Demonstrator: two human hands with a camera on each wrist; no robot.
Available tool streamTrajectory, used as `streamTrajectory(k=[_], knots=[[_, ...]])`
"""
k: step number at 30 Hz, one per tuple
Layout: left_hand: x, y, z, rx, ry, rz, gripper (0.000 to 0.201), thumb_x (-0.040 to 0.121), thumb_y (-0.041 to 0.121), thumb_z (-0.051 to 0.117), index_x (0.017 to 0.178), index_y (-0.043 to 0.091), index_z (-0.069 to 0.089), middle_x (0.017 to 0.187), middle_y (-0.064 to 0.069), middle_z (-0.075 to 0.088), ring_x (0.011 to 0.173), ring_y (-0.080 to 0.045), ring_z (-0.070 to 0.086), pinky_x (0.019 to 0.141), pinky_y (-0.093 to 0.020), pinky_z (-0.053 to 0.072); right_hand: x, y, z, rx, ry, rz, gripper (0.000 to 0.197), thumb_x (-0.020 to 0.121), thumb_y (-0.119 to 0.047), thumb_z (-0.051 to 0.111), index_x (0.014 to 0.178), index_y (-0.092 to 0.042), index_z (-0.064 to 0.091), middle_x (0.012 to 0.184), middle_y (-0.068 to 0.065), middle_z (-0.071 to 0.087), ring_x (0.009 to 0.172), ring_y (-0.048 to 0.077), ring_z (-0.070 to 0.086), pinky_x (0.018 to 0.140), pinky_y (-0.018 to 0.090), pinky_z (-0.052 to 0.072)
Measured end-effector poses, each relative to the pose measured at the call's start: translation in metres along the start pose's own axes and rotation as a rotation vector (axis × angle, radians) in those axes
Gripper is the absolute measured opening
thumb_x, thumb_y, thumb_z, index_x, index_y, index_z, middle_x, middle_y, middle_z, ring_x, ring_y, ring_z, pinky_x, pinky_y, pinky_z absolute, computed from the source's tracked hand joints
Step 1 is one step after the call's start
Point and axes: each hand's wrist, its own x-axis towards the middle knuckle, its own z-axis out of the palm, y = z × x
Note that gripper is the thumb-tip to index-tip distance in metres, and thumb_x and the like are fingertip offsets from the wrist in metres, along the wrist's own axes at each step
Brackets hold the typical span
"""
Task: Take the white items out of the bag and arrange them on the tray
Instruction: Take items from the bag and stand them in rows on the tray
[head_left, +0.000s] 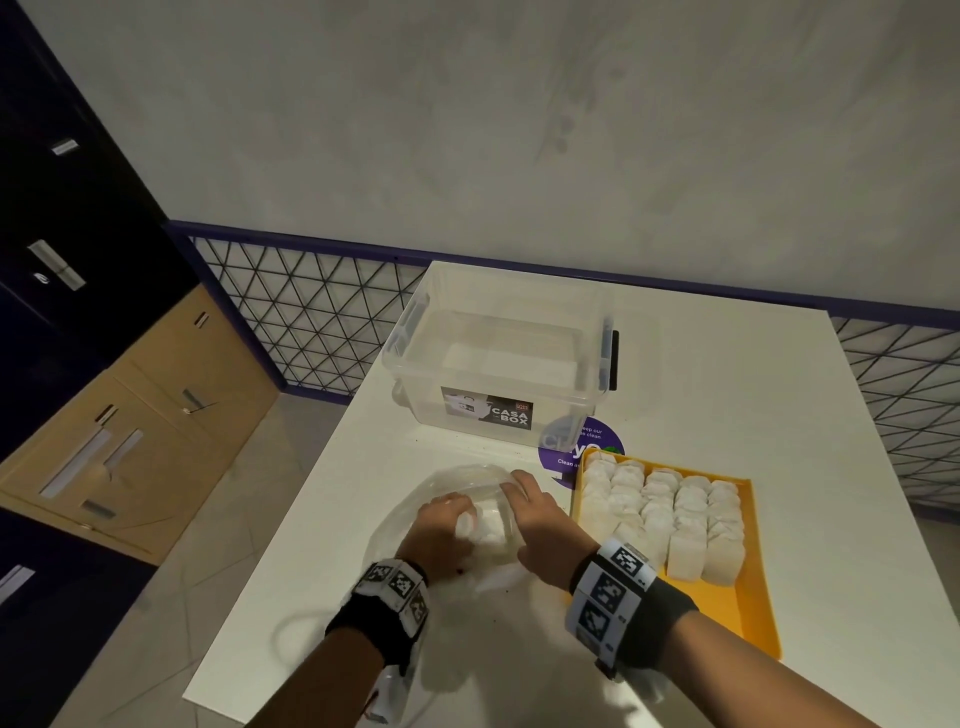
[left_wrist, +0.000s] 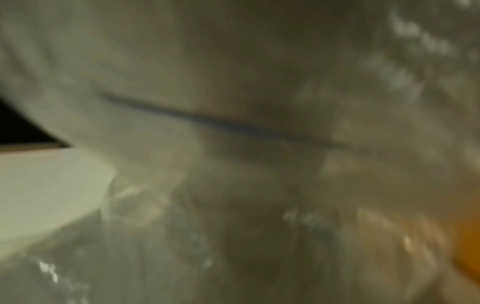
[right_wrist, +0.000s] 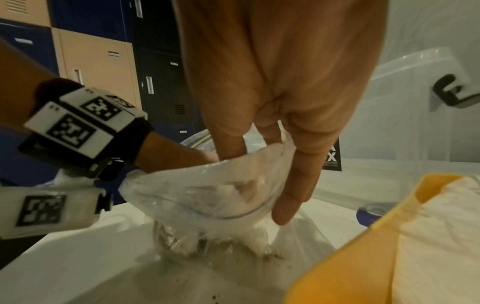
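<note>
A clear plastic bag lies on the white table, left of the yellow tray. My left hand is inside the bag, its fingers curled round a white block. My right hand pinches the bag's right rim and holds it up. In the right wrist view, the right hand has some fingers inside the rim of the bag and one outside. Several white blocks stand in rows on the tray. The left wrist view shows only blurred plastic.
A clear lidded storage box stands behind the bag, with a purple sticker on the table between it and the tray. The table's left edge runs close to the bag. Lockers stand beyond it on the left.
</note>
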Motion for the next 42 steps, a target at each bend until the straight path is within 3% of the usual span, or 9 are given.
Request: streamTrajectory(k=[2,4,10,16,20,26,31,35,42], knots=[[-0.006,0.007,-0.011,-0.397,0.001,-0.196,0.026,0.057,0.009,0.059,0.083,0.009,0.063,0.079,0.0,0.06,0.077,-0.018,0.055,0.066,-0.02,0.045,-0.002,0.0,0.0,-0.013,-0.022,0.009,0.069,0.081,0.0,0.051,0.143,-0.002,0.021,0.149,0.016,0.021,0.115,0.036,0.048,0.101,0.037,0.039],[-0.012,0.012,-0.018,-0.611,0.04,-0.248,0.021,0.055,0.009,0.056,0.075,0.011,0.062,0.065,0.003,0.057,0.063,-0.016,0.052,0.053,-0.017,0.042,-0.002,0.001,-0.001,0.007,-0.05,0.023,0.07,0.081,-0.004,0.055,0.142,-0.002,0.022,0.148,0.015,0.021,0.116,0.036,0.048,0.1,0.037,0.04],[-0.026,0.018,-0.027,-0.846,-0.051,-0.369,0.045,0.056,0.008,0.048,0.099,0.005,0.063,0.054,-0.001,0.04,0.042,-0.01,0.031,0.042,-0.019,0.022,0.0,-0.001,-0.01,0.183,-0.143,0.104,0.067,0.081,-0.005,0.059,0.14,-0.006,0.028,0.145,0.013,0.022,0.121,0.035,0.044,0.101,0.037,0.039],[-0.028,0.028,-0.026,-1.023,-0.106,-0.426,0.052,0.053,0.011,0.056,0.103,0.018,0.07,0.09,-0.014,0.064,0.073,-0.02,0.054,0.06,-0.023,0.041,-0.004,-0.008,-0.007,0.213,-0.125,0.107,0.041,0.091,-0.021,0.046,0.131,-0.011,0.043,0.142,0.012,0.027,0.117,0.034,0.045,0.1,0.034,0.038],[-0.028,0.036,-0.021,-1.172,-0.177,-0.38,0.04,0.082,0.012,0.061,0.12,0.003,0.056,0.085,-0.017,0.065,0.069,-0.022,0.062,0.057,-0.025,0.048,-0.003,-0.009,-0.006,0.191,-0.069,0.112,0.035,0.094,-0.024,0.04,0.125,-0.012,0.051,0.138,0.01,0.032,0.112,0.033,0.046,0.095,0.039,0.041],[-0.033,0.029,-0.027,-1.006,-0.22,-0.336,0.05,0.068,0.013,0.075,0.116,0.009,0.058,0.078,-0.016,0.061,0.057,-0.019,0.053,0.048,-0.024,0.04,-0.005,-0.003,-0.012,0.214,-0.089,0.134,0.037,0.086,-0.028,0.054,0.121,-0.016,0.053,0.135,0.007,0.035,0.116,0.028,0.044,0.096,0.037,0.041],[-0.032,0.026,-0.049,-1.024,-0.211,-0.327,0.052,0.052,0.012,0.082,0.099,0.01,0.06,0.099,-0.016,0.063,0.089,-0.027,0.063,0.077,-0.033,0.051,-0.01,0.003,-0.018,0.221,-0.121,0.171,0.043,0.089,-0.026,0.051,0.131,-0.022,0.047,0.139,0.009,0.033,0.123,0.029,0.042,0.103,0.034,0.035],[-0.032,0.029,-0.066,-1.133,-0.237,-0.292,0.047,0.055,0.008,0.082,0.097,0.012,0.061,0.105,-0.018,0.066,0.097,-0.032,0.062,0.086,-0.038,0.051,-0.014,0.0,-0.018,0.228,-0.164,0.173,0.043,0.09,-0.025,0.046,0.133,-0.024,0.044,0.141,0.01,0.032,0.122,0.031,0.042,0.105,0.037,0.035],[-0.028,0.043,-0.076,-1.373,-0.147,-0.255,0.043,0.068,0.003,0.069,0.111,0.01,0.065,0.109,-0.018,0.066,0.092,-0.027,0.068,0.076,-0.037,0.058,-0.019,-0.006,-0.027,0.201,-0.143,0.17,0.039,0.092,-0.026,0.044,0.13,-0.03,0.049,0.15,0.004,0.021,0.135,0.028,0.023,0.111,0.038,0.022]])
